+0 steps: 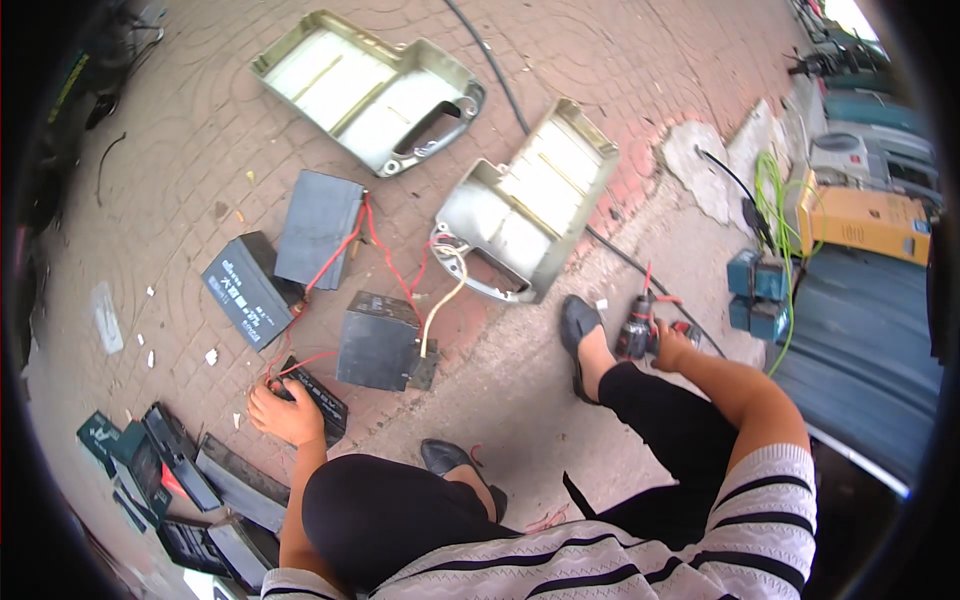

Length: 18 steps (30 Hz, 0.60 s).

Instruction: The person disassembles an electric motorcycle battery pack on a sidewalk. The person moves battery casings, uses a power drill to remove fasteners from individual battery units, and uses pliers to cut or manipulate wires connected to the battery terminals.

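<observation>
My left hand [287, 410] is curled over the end of a black battery [325, 408] on the paving, where a red wire runs in by the fingertips. Close by lie three more batteries: a dark box with pale lettering [246, 292], a plain grey one [318, 228] and a block with a white cable [376, 342]. Red wires [372, 232] link them. Low beside my right shoe, my right hand [676, 350] is closed around a black and red cordless drill [636, 328]; the hand partly hides its grip.
Two halves of a grey plastic casing [375, 95] [530, 200] lie open ahead, with a black cable [490, 60] passing behind. Several old batteries [240, 480] are heaped at lower left. On the right are teal blocks [757, 295], a green cord [768, 190] and a yellow box [868, 222].
</observation>
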### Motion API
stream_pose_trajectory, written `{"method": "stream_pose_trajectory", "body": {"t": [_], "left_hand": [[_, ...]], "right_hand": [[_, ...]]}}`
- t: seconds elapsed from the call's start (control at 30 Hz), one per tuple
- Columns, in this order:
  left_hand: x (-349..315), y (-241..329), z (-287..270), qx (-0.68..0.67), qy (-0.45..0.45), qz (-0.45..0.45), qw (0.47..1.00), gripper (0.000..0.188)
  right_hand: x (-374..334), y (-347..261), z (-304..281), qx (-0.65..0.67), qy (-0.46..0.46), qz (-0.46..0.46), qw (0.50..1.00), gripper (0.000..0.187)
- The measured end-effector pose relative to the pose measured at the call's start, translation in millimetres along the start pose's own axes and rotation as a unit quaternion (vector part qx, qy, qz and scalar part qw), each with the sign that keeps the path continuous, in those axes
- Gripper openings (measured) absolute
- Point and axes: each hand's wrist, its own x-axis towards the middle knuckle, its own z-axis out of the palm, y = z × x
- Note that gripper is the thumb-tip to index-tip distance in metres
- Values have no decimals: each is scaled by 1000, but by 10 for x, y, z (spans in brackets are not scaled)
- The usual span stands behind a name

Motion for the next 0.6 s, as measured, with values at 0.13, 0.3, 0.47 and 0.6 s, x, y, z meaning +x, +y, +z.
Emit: {"method": "stream_pose_trajectory", "body": {"t": [0.13,0.3,0.47,0.6], "left_hand": [[63,66,-84,-17,-22,-16,999,33],[7,36,14,-14,20,-19,1000,30],[36,117,-140,-11,-4,-30,999,28],[30,111,-118,-29,-14,-52,998,30]], "right_hand": [[101,-133,389,50,108,26,993,116],[326,72,511,50,167,-14,985,108],[501,81,181,200,183,-71,960,87],[440,-3,-497,293,312,-77,901,54]]}}
